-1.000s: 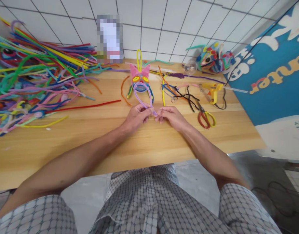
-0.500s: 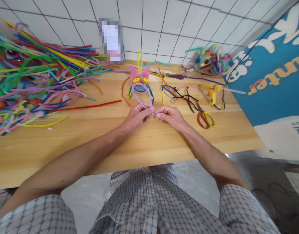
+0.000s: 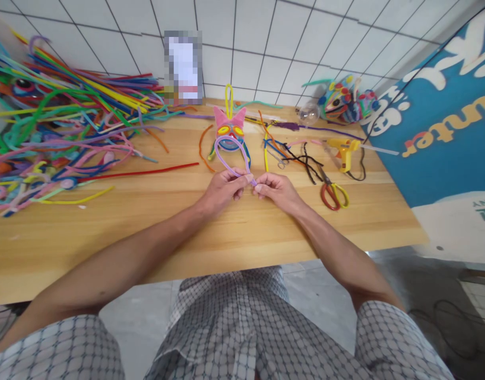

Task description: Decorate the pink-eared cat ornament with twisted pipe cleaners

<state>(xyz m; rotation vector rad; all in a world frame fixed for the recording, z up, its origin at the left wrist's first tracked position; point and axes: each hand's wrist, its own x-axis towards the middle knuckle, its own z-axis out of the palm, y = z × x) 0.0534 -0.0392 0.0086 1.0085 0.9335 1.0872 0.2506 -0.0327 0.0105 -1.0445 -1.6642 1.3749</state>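
Note:
A purple pipe cleaner [image 3: 218, 153] is bent into a teardrop loop, its two ends meeting between my hands. My left hand [image 3: 228, 186] pinches it near the base of the loop. Close beside, my right hand [image 3: 276, 189] has thumb and forefinger closed on the ends. Behind the loop stands a cat-like figure [image 3: 229, 119] with pink ears, yellow-ringed eyes and a yellow hanging loop; the purple loop covers part of its lower body.
A heap of coloured pipe cleaners [image 3: 68, 137] fills the left side. To the right lie scissors [image 3: 334, 195], a yellow glue gun [image 3: 346, 153], black pipe cleaner pieces [image 3: 304, 158] and a clear ball [image 3: 308, 113]. A decorated figure [image 3: 339, 100] sits at the back right.
The view has shifted very slightly. Both hands keep their pinch on the purple pipe cleaner, with almost no visible movement.

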